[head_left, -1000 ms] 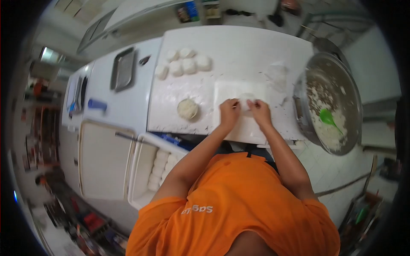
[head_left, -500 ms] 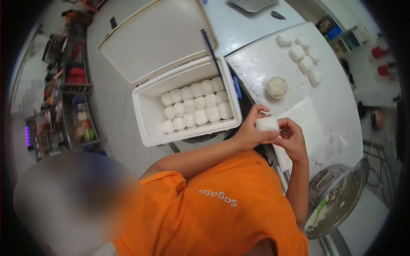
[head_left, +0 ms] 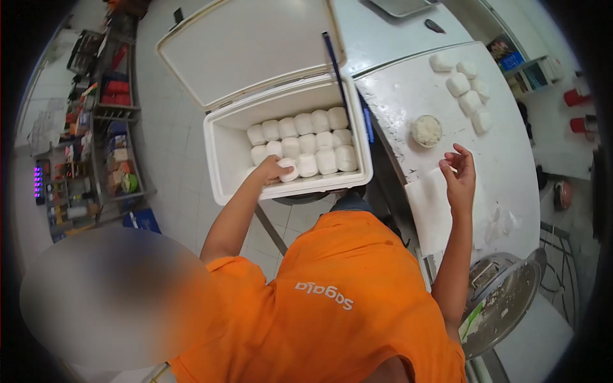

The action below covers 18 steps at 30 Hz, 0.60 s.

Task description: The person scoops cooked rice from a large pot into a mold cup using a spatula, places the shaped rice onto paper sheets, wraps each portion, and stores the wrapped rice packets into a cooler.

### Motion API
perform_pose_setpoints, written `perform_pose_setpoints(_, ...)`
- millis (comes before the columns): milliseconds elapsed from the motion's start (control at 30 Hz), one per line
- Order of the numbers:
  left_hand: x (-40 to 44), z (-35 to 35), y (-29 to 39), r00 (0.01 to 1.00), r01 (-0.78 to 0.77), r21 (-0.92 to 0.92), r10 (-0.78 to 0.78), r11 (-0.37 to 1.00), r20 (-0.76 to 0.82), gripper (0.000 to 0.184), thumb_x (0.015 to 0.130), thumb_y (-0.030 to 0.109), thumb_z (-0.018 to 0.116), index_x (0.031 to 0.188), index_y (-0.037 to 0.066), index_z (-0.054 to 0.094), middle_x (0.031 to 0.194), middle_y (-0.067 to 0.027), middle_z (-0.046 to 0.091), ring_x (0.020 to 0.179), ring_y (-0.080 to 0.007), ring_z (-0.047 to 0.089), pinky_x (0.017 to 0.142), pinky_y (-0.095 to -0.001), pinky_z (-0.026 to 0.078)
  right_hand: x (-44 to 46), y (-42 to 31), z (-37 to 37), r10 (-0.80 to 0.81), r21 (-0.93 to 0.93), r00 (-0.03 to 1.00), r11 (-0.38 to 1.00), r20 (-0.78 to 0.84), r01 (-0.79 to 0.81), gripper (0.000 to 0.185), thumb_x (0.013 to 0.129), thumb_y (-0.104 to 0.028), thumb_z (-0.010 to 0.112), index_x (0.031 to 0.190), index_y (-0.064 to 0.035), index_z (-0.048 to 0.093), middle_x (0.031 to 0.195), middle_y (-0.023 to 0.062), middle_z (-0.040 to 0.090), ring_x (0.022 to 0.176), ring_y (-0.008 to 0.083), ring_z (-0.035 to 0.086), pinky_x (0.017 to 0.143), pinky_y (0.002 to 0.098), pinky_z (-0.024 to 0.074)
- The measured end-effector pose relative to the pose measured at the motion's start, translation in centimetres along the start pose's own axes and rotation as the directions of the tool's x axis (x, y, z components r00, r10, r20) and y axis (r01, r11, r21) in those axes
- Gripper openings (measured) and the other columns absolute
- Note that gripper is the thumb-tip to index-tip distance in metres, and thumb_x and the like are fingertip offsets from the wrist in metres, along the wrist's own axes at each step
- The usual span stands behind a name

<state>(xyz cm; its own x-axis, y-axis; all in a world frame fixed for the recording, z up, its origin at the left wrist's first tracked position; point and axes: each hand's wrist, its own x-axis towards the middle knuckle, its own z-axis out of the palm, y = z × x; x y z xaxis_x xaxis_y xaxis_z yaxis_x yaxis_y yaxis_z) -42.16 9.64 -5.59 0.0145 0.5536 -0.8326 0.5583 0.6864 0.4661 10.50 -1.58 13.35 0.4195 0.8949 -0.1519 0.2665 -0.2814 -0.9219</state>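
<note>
My left hand point(head_left: 271, 170) is down inside the white cooler box point(head_left: 289, 194), its fingers on a white wrapped piece point(head_left: 289, 170) at the front of the rows. Several similar white pieces point(head_left: 307, 144) lie packed in the box. Over the table point(head_left: 396, 96), my right hand point(head_left: 460, 173) is raised with its fingers apart and holds nothing. It is just right of and below a small bowl of white grated stuff point(head_left: 426, 131), above a white sheet point(head_left: 429, 214). More white pieces point(head_left: 470, 102) sit in a cluster farther back on the table.
The cooler's lid point(head_left: 255, 48) stands open behind it. A large metal basin point(head_left: 504, 313) with a green spoon point(head_left: 471, 319) is at the lower right. Crumpled clear plastic point(head_left: 502, 223) lies on the table. Shelves point(head_left: 118, 108) with goods stand at the left.
The white piece between both hands half a second ago is now in the box under my left hand. My right hand has let go and moved up over the table.
</note>
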Motion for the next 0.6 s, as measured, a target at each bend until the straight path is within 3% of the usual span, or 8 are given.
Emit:
perform_pose_setpoints(100, -0.1, 0.7, 1.1, 0.999, -0.032, 0.209, 0.034, 0.977, -0.003, 0.097, 0.069, 0.036, 0.098, 0.145, -0.002, 0.051, 0.119, -0.0209, 0.07, 0.115, -0.038, 0.067, 0.099, -0.0537, 0.054, 1.1, 3.8, -0.2, -0.066, -0.243, 0.994, 0.969, -0.087, 0.043, 0.095, 0.076, -0.02, 0.09, 0.155, -0.012, 0.038, 0.138, 0.0191, 0.059, 0.123, 0.0309, 0.06, 0.099, 0.0461, 0.0503)
perform_pose_setpoints(167, 1.3, 1.7, 0.1, 0.919, -0.242, 0.672, 0.388, 0.699, -0.073, 0.084, 0.07, 0.029, 0.098, 0.137, -0.002, 0.058, 0.114, -0.021, 0.071, 0.111, -0.0371, 0.069, 0.096, -0.0499, 0.056, 2.0, 4.6, 1.5, -0.152, -0.266, 0.988, 0.954, -0.027, 0.14, 0.127, 0.063, -0.028, 0.1, 0.162, -0.0075, 0.025, 0.156, 0.0218, 0.041, 0.139, 0.0366, 0.047, 0.113, 0.0492, 0.0444)
perform_pose_setpoints(267, -4.7, 2.9, 5.1, 0.916, -0.102, 0.85, 0.382, 0.517, -0.123, 0.06, 0.078, 0.022, 0.091, 0.126, 0.001, 0.062, 0.106, -0.0199, 0.07, 0.101, -0.0351, 0.069, 0.089, -0.047, 0.057, 3.8, 5.7, 5.1, -0.408, -0.402, 0.904, 0.854, -0.125, 0.33, 0.139, 0.056, -0.034, 0.102, 0.163, -0.0029, 0.019, 0.156, 0.0243, 0.04, 0.143, 0.0414, 0.041, 0.116, 0.0493, 0.0403)
perform_pose_setpoints(367, -8.3, 6.0, 10.6, 0.286, -0.559, 0.722, 0.912, 0.407, -0.293, 0.044, 0.084, 0.019, 0.086, 0.117, 0.004, 0.061, 0.093, -0.0143, 0.068, 0.082, -0.0262, 0.067, 0.075, -0.0411, 0.056, 6.0, 5.7, 7.2, -0.348, -0.345, 0.892, 0.907, -0.288, 0.242, 0.134, 0.058, -0.029, 0.1, 0.162, -0.0047, 0.02, 0.148, 0.0262, 0.048, 0.138, 0.043, 0.047, 0.114, 0.0491, 0.0423)
perform_pose_setpoints(467, -12.6, 13.5, 17.2, 0.511, -0.827, 0.124, 0.825, 0.548, -0.243, 0.04, 0.092, 0.015, 0.08, 0.121, 0.004, 0.055, 0.092, -0.0076, 0.066, 0.074, -0.0103, 0.064, 0.061, -0.0273, 0.051, 6.6, 7.1, 8.2, -0.237, -0.181, 0.905, 0.966, -0.354, 0.182, 0.126, 0.061, -0.024, 0.097, 0.16, -0.007, 0.021, 0.139, 0.0278, 0.055, 0.13, 0.0432, 0.055, 0.11, 0.0483, 0.0466)
perform_pose_setpoints(500, -12.0, 16.6, 18.8, 0.665, -0.737, -0.279, 0.734, 0.616, -0.135, 0.047, 0.096, 0.023, 0.078, 0.13, 0.007, 0.049, 0.095, -0.0088, 0.068, 0.075, -0.0136, 0.067, 0.064, -0.0262, 0.053, 5.9, 6.6, 8.1, -0.225, -0.14, 0.903, 0.973, -0.367, 0.186, 0.125, 0.062, -0.023, 0.096, 0.16, -0.0083, 0.02, 0.137, 0.0286, 0.057, 0.127, 0.043, 0.058, 0.108, 0.0482, 0.0489)
perform_pose_setpoints(567, -14.6, 21.3, 24.1, 0.879, -0.299, -0.55, 0.45, 0.78, 0.16, 0.061, 0.106, 0.051, 0.057, 0.148, 0.011, 0.036, 0.122, -0.0195, 0.065, 0.1, -0.0242, 0.072, 0.078, -0.0384, 0.06, 3.7, 5.4, 6.9, -0.265, -0.088, 0.88, 0.964, -0.393, 0.252, 0.124, 0.062, -0.022, 0.094, 0.159, -0.0091, 0.019, 0.133, 0.0291, 0.058, 0.122, 0.0418, 0.063, 0.102, 0.0484, 0.0539)
perform_pose_setpoints(600, -15.9, 22.9, 26.5, 0.86, -0.017, -0.56, 0.298, 0.828, 0.414, 0.066, 0.108, 0.058, 0.043, 0.154, 0.012, 0.036, 0.142, -0.0233, 0.057, 0.122, -0.0301, 0.066, 0.096, -0.0463, 0.059, 1.8, 4.7, 6.0, -0.287, -0.072, 0.88, 0.957, -0.38, 0.281, 0.122, 0.063, -0.022, 0.094, 0.159, -0.0082, 0.02, 0.134, 0.0269, 0.059, 0.123, 0.0407, 0.062, 0.106, 0.046, 0.0518)
